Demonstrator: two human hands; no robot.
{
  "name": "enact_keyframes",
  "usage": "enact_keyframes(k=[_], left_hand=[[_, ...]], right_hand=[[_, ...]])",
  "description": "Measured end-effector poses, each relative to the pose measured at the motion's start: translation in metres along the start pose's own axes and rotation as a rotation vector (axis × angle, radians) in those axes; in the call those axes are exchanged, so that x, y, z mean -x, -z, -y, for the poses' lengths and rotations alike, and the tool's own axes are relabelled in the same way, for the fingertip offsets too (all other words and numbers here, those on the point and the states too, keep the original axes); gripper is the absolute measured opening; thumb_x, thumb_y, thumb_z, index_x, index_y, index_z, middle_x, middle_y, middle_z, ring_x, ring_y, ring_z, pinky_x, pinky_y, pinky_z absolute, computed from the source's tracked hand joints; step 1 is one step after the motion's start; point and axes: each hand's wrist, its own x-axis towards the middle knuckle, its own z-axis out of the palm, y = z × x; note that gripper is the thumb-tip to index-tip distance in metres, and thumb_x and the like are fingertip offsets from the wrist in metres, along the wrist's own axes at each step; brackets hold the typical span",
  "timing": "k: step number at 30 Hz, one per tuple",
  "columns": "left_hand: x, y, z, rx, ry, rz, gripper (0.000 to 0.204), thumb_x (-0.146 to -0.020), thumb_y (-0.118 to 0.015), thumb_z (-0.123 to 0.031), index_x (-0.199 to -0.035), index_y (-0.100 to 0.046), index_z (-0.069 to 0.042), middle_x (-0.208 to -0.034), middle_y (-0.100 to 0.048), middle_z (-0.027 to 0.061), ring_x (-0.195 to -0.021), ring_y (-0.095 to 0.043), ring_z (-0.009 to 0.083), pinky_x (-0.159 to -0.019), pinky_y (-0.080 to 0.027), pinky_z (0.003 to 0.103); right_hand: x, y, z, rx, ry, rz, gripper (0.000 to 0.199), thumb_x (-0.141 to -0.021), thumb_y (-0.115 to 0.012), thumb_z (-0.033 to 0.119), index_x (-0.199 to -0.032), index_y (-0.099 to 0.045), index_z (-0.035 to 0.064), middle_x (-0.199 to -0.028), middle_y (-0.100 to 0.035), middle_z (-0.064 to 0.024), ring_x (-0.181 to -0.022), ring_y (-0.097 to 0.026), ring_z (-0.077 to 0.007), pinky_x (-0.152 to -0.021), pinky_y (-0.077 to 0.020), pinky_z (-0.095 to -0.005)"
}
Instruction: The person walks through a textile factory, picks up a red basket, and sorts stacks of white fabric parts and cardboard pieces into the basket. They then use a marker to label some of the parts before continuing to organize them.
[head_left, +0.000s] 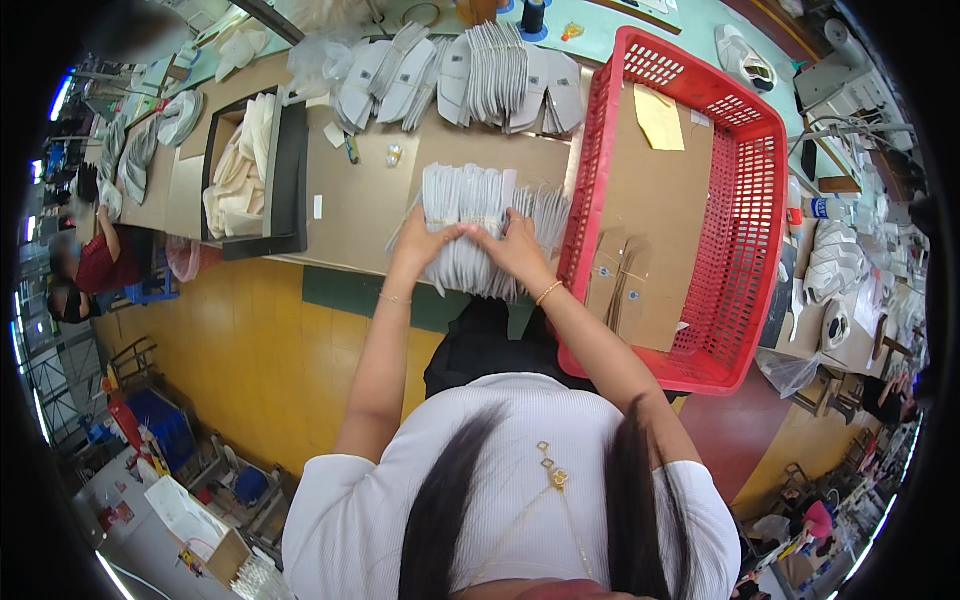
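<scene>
My left hand [425, 243] and my right hand [515, 245] both grip a thick stack of flat grey-white cut pieces [470, 205] standing on edge at the near rim of the brown worktable [360, 205]. The hands press the stack from the left and right sides, fingers on top. More grey pieces [545, 210] fan out to the right of the stack, against the red basket.
A red plastic basket [745, 200] lined with cardboard stands right of the stack. Fanned piles of grey pieces [480, 75] lie at the table's back. A black tray of cream pieces [245, 170] sits at the left. Another person [95, 260] sits far left.
</scene>
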Motion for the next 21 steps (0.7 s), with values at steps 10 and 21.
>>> enact_keyframes(k=[10,21], left_hand=[[0.006,0.008,-0.004,0.37,0.179,0.101,0.052,-0.079,-0.076,-0.025,-0.118,-0.054,0.002,-0.1,-0.066,0.0101,-0.085,-0.064,0.0149,-0.074,-0.052,0.029],[0.023,0.041,-0.107,0.78,0.212,0.459,0.057,-0.084,-0.068,-0.023,-0.13,-0.045,0.003,-0.11,-0.062,0.0111,-0.096,-0.062,0.0161,-0.081,-0.051,0.028]], right_hand=[[0.005,-0.005,0.01,0.074,-0.061,-0.087,0.098,-0.067,-0.077,0.051,-0.132,-0.039,-0.0118,-0.123,-0.049,-0.028,-0.109,-0.057,-0.0371,-0.093,-0.0462,-0.0381],[0.06,0.079,0.02,-1.505,0.066,0.487,0.074,-0.085,-0.07,0.022,-0.143,-0.027,0.0008,-0.133,-0.048,-0.0105,-0.121,-0.049,-0.0179,-0.102,-0.0412,-0.0343]])
